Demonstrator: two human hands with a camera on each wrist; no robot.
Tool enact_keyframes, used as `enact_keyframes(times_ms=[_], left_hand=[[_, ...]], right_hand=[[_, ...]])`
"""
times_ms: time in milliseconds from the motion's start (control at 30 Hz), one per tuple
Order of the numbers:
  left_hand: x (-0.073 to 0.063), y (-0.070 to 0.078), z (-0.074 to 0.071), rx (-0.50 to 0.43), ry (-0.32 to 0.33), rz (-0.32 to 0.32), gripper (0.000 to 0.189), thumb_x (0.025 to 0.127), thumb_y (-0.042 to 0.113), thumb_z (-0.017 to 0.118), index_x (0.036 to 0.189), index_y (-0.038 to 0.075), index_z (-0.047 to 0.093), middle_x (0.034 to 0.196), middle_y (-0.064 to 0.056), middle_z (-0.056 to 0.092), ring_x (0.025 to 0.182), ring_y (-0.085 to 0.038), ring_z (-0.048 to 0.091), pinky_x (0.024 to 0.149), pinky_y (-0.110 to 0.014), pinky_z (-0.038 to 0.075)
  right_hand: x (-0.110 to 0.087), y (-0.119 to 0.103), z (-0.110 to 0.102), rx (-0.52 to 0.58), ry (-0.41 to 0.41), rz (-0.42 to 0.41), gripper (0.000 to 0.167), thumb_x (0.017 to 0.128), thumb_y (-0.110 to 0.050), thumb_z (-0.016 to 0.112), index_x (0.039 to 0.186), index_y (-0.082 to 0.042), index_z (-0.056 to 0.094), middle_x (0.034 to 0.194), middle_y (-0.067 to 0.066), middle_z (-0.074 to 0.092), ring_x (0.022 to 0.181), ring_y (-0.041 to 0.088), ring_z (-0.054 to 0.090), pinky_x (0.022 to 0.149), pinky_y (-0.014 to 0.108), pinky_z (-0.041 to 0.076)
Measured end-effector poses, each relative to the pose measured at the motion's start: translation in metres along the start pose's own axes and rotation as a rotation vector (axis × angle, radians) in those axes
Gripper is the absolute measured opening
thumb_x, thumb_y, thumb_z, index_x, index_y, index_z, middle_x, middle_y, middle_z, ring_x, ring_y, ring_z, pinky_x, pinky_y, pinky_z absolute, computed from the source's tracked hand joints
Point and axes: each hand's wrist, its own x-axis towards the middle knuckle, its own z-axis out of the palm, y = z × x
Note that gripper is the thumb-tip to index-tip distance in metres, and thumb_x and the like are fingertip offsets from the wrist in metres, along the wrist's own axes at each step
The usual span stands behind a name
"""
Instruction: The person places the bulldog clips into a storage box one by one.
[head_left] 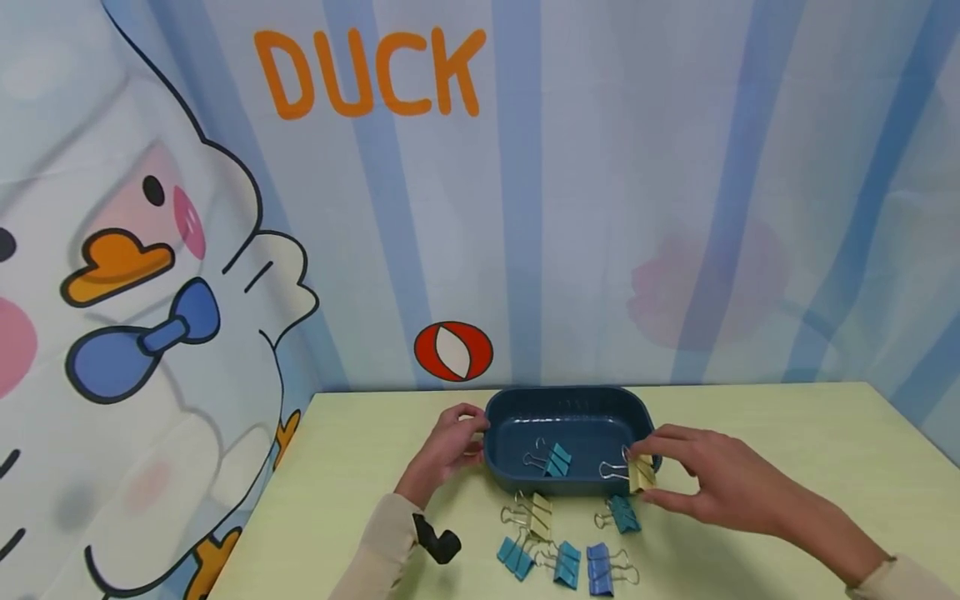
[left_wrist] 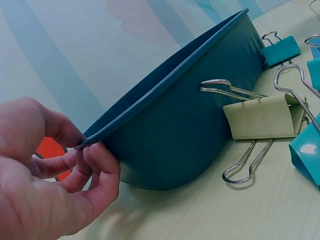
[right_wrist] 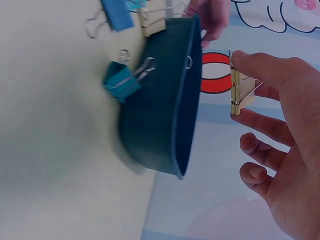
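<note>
My right hand (head_left: 720,475) pinches a yellow binder clip (head_left: 641,472) between thumb and fingers, over the right front rim of a dark blue dish (head_left: 517,481). In the right wrist view that yellow clip (right_wrist: 237,92) is seen edge-on between the fingertips. At the dish's left end, my left hand (head_left: 448,446) pinches the rim (left_wrist: 107,131) between thumb and curled fingers. Inside the dish lies one teal binder clip (head_left: 557,461). Just in front of it on the table are another yellow clip (head_left: 540,515) and a teal clip (head_left: 623,515).
Nearer the front of the table (head_left: 787,554) lie two more teal clips, one on the left (head_left: 516,557) and one in the middle (head_left: 567,564), with a blue clip (head_left: 600,570) to their right. A printed cloth (head_left: 600,208) hangs behind the table.
</note>
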Motion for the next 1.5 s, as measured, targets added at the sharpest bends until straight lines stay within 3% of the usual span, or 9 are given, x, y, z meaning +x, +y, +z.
enact_keyframes(times_ms=[233, 433, 600, 733, 900, 1100, 1267, 1400, 1500], left_hand=[[0.0, -0.002, 0.003, 0.001, -0.015, -0.007, 0.026, 0.101, 0.013, 0.056, 0.123, 0.0, 0.053, 0.098, -0.013, 0.063, 0.064, -0.016, 0.057, 0.061, -0.026, 0.051], [0.002, 0.002, 0.003, -0.004, -0.011, -0.01, 0.026, 0.101, 0.013, 0.056, 0.124, 0.0, 0.053, 0.099, -0.014, 0.062, 0.064, -0.017, 0.056, 0.06, -0.026, 0.051], [0.002, 0.0, 0.003, -0.01, -0.012, -0.005, 0.026, 0.102, 0.013, 0.056, 0.124, -0.001, 0.052, 0.101, -0.014, 0.062, 0.064, -0.017, 0.054, 0.06, -0.026, 0.05], [0.002, -0.002, 0.004, -0.029, -0.02, -0.006, 0.024, 0.101, 0.012, 0.056, 0.121, 0.0, 0.053, 0.102, -0.013, 0.061, 0.063, -0.016, 0.053, 0.06, -0.027, 0.048], [0.002, -0.002, 0.005, -0.033, -0.018, -0.004, 0.023, 0.1, 0.012, 0.057, 0.12, 0.001, 0.054, 0.099, -0.012, 0.061, 0.062, -0.016, 0.054, 0.058, -0.027, 0.048], [0.001, 0.002, 0.005, -0.025, -0.012, -0.002, 0.025, 0.101, 0.012, 0.056, 0.122, 0.0, 0.052, 0.092, -0.01, 0.06, 0.062, -0.016, 0.053, 0.058, -0.026, 0.048], [-0.002, 0.003, 0.003, -0.026, -0.014, 0.003, 0.024, 0.101, 0.012, 0.055, 0.121, 0.0, 0.052, 0.095, -0.011, 0.059, 0.063, -0.017, 0.052, 0.058, -0.026, 0.047], [-0.004, 0.001, 0.002, -0.033, -0.014, 0.003, 0.022, 0.1, 0.011, 0.055, 0.119, 0.001, 0.052, 0.1, -0.014, 0.058, 0.062, -0.017, 0.051, 0.058, -0.027, 0.047], [-0.003, 0.0, 0.002, -0.033, -0.013, 0.005, 0.021, 0.1, 0.012, 0.055, 0.118, 0.002, 0.052, 0.1, -0.013, 0.059, 0.062, -0.017, 0.052, 0.058, -0.027, 0.046]], right_hand=[[0.035, 0.001, -0.025, -0.032, 0.012, -0.016, 0.04, 0.095, -0.049, 0.072, 0.126, -0.024, 0.069, 0.118, -0.005, 0.067, 0.072, -0.004, 0.051, 0.062, 0.027, 0.049], [0.064, 0.006, -0.042, -0.029, 0.068, -0.051, 0.043, 0.094, -0.043, 0.075, 0.129, -0.02, 0.069, 0.119, -0.003, 0.069, 0.071, -0.001, 0.051, 0.062, 0.027, 0.049], [0.077, 0.012, -0.043, -0.018, 0.108, -0.064, 0.041, 0.094, -0.04, 0.076, 0.128, -0.018, 0.07, 0.114, -0.005, 0.069, 0.068, 0.001, 0.049, 0.061, 0.028, 0.048], [0.079, 0.017, -0.037, -0.045, 0.134, -0.035, 0.046, 0.094, -0.04, 0.076, 0.132, -0.015, 0.067, 0.116, 0.001, 0.07, 0.08, 0.01, 0.062, 0.07, 0.037, 0.055], [0.076, 0.022, -0.032, -0.076, 0.135, 0.06, 0.076, 0.091, -0.054, 0.075, 0.152, -0.016, 0.051, 0.141, 0.014, 0.059, 0.105, 0.028, 0.068, 0.083, 0.053, 0.057], [0.07, 0.021, -0.031, -0.049, 0.114, 0.067, 0.086, 0.087, -0.06, 0.076, 0.158, -0.023, 0.043, 0.151, 0.015, 0.048, 0.076, 0.01, 0.059, 0.064, 0.035, 0.051], [0.063, 0.014, -0.026, -0.041, 0.071, 0.02, 0.085, 0.087, -0.064, 0.073, 0.157, -0.025, 0.045, 0.15, 0.012, 0.05, 0.066, 0.001, 0.049, 0.058, 0.028, 0.044], [0.055, 0.007, -0.018, -0.051, 0.059, -0.008, 0.085, 0.086, -0.069, 0.071, 0.155, -0.025, 0.048, 0.147, 0.007, 0.052, 0.074, 0.003, 0.059, 0.062, 0.031, 0.049], [0.048, 0.003, -0.012, -0.054, 0.035, -0.023, 0.085, 0.085, -0.072, 0.067, 0.154, -0.026, 0.049, 0.146, 0.005, 0.053, 0.095, 0.014, 0.068, 0.073, 0.04, 0.056]])
